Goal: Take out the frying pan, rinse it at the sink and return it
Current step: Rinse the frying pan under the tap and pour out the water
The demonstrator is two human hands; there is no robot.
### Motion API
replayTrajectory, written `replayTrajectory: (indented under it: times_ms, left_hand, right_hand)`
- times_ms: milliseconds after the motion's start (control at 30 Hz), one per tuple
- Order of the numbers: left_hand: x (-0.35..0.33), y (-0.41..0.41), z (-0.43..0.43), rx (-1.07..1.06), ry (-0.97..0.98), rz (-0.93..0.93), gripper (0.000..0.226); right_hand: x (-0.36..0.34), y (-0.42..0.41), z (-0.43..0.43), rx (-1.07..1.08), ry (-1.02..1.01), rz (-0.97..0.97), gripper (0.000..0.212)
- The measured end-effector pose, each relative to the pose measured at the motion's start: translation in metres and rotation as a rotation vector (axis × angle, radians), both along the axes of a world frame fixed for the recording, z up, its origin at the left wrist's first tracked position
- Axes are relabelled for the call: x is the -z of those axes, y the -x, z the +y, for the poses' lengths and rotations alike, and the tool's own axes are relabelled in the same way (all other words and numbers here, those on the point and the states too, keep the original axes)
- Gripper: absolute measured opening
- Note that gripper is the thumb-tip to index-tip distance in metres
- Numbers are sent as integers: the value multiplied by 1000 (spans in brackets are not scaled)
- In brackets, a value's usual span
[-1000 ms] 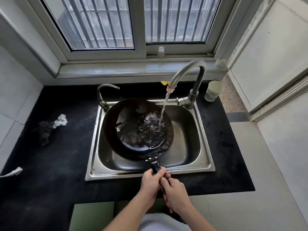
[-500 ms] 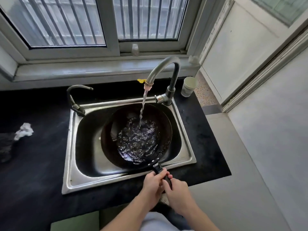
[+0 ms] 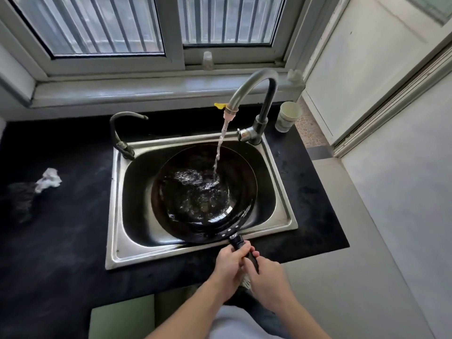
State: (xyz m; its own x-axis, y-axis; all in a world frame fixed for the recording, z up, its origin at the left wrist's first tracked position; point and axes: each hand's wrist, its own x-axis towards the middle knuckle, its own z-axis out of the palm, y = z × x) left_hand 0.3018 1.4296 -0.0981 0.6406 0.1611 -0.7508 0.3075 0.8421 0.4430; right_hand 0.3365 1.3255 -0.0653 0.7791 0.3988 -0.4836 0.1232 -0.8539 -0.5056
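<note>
Head view: both hands, left hand (image 3: 230,261) and right hand (image 3: 265,277), clamp the frying pan (image 3: 203,192) handle; pooled water may slosh onto the bench (image 3: 61,241) if you tilt fast.

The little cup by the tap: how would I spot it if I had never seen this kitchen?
Start at the steel sink set in the black counter, then find the tall curved tap at its far right corner. Just right of the tap's base stands a pale cup, at the counter's edge. It is the only upright container on the counter.
</note>
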Motion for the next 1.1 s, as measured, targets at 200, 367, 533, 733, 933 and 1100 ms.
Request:
replayTrajectory:
  times_ms: [200,367,533,733,933,1100]
  left_hand:
    - [-5,-7,-2,33,-9,11,5]
    - [-6,-17,5,-31,2,-10,6]
    - [-11,-14,15,-43,-67,12,7]
    - [-11,5,18,-48,-90,87,8]
    - [-9,14,13,-17,-84,110,10]
    - [-11,3,9,5,-77,108,10]
  right_hand:
    - [-2,-6,-4,14,-11,12,44]
    - [-6,-19,6,-44,-7,17,42]
    - [-4,-23,18,-56,-50,110,35]
    - [0,-6,23,-38,-16,151,36]
    - [3,7,16,-17,-7,186,42]
    - [-1,-2,11,25,-54,184,31]
